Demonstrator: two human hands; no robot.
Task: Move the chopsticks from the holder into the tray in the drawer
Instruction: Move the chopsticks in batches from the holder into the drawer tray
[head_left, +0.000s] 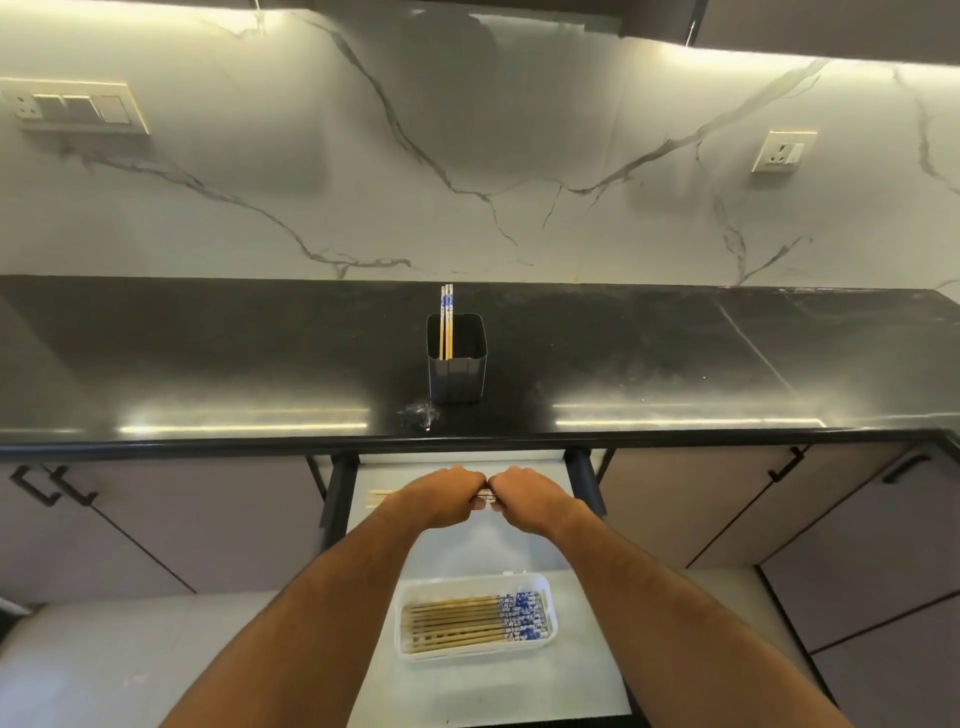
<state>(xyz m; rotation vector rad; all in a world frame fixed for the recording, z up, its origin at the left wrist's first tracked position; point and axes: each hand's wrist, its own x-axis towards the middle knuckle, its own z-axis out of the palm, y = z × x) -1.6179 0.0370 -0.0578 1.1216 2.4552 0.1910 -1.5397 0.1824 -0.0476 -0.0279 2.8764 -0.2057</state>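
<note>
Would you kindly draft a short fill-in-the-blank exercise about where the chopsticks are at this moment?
1. The dark holder stands on the black ____.
2. The chopsticks still in the holder stand ____.
3. The white tray with a row of chopsticks lies in the open ____.
4. The left hand and right hand meet over the drawer, both closed on a bundle of ____.

Missing words: countertop; upright; drawer; chopsticks
</note>
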